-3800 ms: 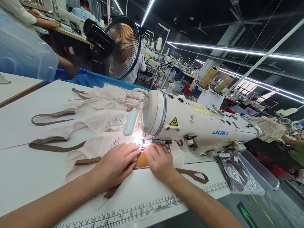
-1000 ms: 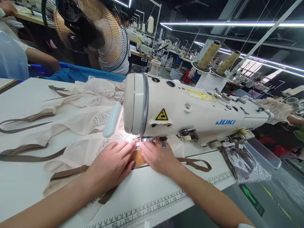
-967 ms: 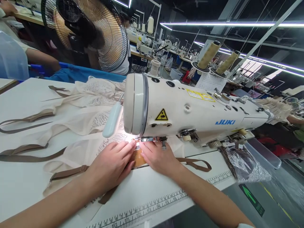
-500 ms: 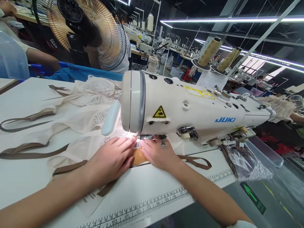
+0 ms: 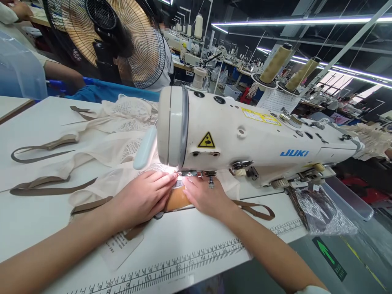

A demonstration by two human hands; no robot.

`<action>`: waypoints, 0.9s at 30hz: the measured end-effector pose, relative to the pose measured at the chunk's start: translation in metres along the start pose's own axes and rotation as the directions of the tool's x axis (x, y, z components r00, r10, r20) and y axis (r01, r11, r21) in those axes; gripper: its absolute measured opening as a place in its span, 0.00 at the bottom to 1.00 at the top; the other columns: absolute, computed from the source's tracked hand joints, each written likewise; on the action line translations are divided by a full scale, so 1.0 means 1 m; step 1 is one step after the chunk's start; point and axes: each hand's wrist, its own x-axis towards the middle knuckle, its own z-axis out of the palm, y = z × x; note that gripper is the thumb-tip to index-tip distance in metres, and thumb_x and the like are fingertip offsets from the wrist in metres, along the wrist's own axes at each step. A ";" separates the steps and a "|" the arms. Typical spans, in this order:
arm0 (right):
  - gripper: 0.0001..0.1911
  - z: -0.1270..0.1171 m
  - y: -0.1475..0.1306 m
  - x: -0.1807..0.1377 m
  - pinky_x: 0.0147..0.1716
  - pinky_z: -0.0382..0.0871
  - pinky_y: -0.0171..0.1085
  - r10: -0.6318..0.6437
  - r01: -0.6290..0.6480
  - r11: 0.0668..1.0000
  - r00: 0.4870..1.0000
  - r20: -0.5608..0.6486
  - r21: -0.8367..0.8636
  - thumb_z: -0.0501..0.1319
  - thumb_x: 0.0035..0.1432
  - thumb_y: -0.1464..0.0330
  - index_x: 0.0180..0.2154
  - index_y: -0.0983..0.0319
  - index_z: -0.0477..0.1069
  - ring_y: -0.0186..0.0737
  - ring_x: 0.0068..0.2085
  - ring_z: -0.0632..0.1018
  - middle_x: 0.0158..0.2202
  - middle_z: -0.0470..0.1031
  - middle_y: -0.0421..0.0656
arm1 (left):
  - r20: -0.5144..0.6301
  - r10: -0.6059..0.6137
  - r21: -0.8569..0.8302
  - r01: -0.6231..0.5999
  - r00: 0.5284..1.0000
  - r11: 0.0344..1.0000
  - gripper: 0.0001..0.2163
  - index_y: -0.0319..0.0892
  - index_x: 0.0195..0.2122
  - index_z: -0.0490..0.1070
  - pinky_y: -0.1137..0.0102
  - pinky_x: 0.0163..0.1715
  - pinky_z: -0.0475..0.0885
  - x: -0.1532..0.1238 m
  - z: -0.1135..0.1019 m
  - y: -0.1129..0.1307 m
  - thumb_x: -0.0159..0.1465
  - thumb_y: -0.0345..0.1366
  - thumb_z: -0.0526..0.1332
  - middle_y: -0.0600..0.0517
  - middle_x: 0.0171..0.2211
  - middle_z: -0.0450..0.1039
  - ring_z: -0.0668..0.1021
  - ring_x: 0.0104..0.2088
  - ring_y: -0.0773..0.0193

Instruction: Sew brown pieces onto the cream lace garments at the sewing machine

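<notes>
Below the head of a white sewing machine, my left hand is closed, its fingertips at the brightly lit needle area on the edge of a cream lace bra. My right hand is closed at the same spot from the other side, its fingertips under the metal presser parts. Much of the cloth under the fingers is hidden. Between the hands shows an orange-brown plate. A brown strap loops out to the right of my right hand.
More cream lace bras with brown straps lie across the table to the left. A paper tag lies under my left forearm, near the printed ruler. A plastic bag sits at the right edge; a fan stands behind.
The view has shifted slightly, so most things sit a little further right. Both hands stay at the needle area, and more of the paper tag shows below my left forearm.
</notes>
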 end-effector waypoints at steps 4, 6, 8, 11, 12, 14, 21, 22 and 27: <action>0.15 0.003 0.001 0.000 0.51 0.69 0.40 -0.003 0.003 1.000 1.000 0.002 -0.003 0.52 0.75 0.62 0.51 0.61 0.73 0.43 0.49 0.77 0.47 0.78 0.47 | 0.020 -0.021 -0.003 0.021 1.000 1.000 0.17 0.39 0.53 0.77 0.61 0.44 0.75 -0.001 0.001 0.001 0.71 0.30 0.51 0.44 0.46 0.79 0.78 0.44 0.54; 0.14 0.003 0.001 0.000 0.50 0.69 0.40 -0.004 0.004 1.000 1.000 0.003 -0.005 0.53 0.75 0.62 0.51 0.61 0.73 0.43 0.49 0.77 0.47 0.78 0.48 | 0.011 -0.018 0.011 0.018 1.000 1.000 0.17 0.39 0.53 0.77 0.61 0.43 0.75 -0.001 0.001 0.002 0.71 0.30 0.51 0.44 0.46 0.79 0.78 0.44 0.54; 0.14 0.002 0.000 0.000 0.50 0.69 0.40 0.000 0.000 1.000 1.000 0.000 -0.019 0.53 0.75 0.62 0.49 0.61 0.74 0.43 0.49 0.76 0.46 0.78 0.47 | -0.006 -0.004 0.040 0.004 1.000 0.999 0.16 0.37 0.51 0.78 0.61 0.43 0.75 -0.001 0.001 0.002 0.72 0.30 0.51 0.44 0.45 0.80 0.78 0.43 0.54; 0.14 0.001 -0.001 0.000 0.50 0.69 0.41 0.003 -0.004 0.999 1.000 -0.020 -0.051 0.51 0.75 0.63 0.48 0.61 0.74 0.43 0.48 0.76 0.45 0.78 0.46 | -0.016 0.019 0.084 -0.018 1.000 0.996 0.16 0.35 0.49 0.78 0.60 0.42 0.75 0.001 0.000 0.003 0.73 0.30 0.50 0.45 0.44 0.80 0.78 0.43 0.54; 0.15 0.000 -0.001 0.000 0.50 0.69 0.40 0.001 -0.002 0.998 1.000 -0.024 -0.058 0.51 0.75 0.63 0.48 0.61 0.74 0.42 0.48 0.76 0.44 0.78 0.46 | -0.017 0.022 0.088 -0.020 1.000 0.996 0.16 0.35 0.49 0.78 0.60 0.42 0.75 0.001 0.000 0.003 0.73 0.30 0.50 0.45 0.44 0.80 0.78 0.43 0.55; 0.15 0.000 -0.001 0.000 0.49 0.69 0.40 0.001 -0.002 0.998 1.000 -0.024 -0.056 0.51 0.76 0.63 0.48 0.61 0.74 0.42 0.47 0.76 0.44 0.78 0.45 | -0.025 0.026 0.082 -0.024 0.999 0.996 0.16 0.36 0.49 0.78 0.61 0.42 0.75 0.002 -0.001 0.003 0.73 0.30 0.50 0.45 0.44 0.80 0.78 0.43 0.55; 0.14 -0.001 -0.001 0.000 0.47 0.71 0.41 -0.017 0.013 0.997 0.999 -0.048 -0.074 0.51 0.75 0.64 0.45 0.61 0.74 0.42 0.46 0.77 0.44 0.78 0.45 | -0.001 0.040 0.111 -0.039 0.999 0.993 0.17 0.34 0.49 0.77 0.60 0.43 0.75 0.002 -0.002 0.003 0.73 0.30 0.48 0.45 0.45 0.80 0.78 0.44 0.55; 0.14 -0.001 -0.001 0.001 0.47 0.71 0.41 -0.018 0.014 0.997 0.999 -0.051 -0.079 0.51 0.75 0.65 0.45 0.61 0.74 0.42 0.46 0.77 0.44 0.78 0.45 | 0.001 0.036 0.112 -0.036 0.999 0.993 0.17 0.35 0.49 0.77 0.61 0.43 0.74 0.002 -0.002 0.003 0.73 0.30 0.48 0.45 0.45 0.80 0.78 0.45 0.55; 0.11 -0.002 0.000 0.002 0.41 0.73 0.41 -0.027 0.025 0.997 0.999 -0.031 -0.067 0.53 0.72 0.70 0.43 0.61 0.75 0.44 0.46 0.76 0.44 0.77 0.46 | -0.022 0.039 0.100 -0.037 0.999 0.994 0.16 0.31 0.50 0.76 0.62 0.46 0.72 0.003 -0.003 0.004 0.73 0.28 0.49 0.44 0.45 0.79 0.77 0.46 0.55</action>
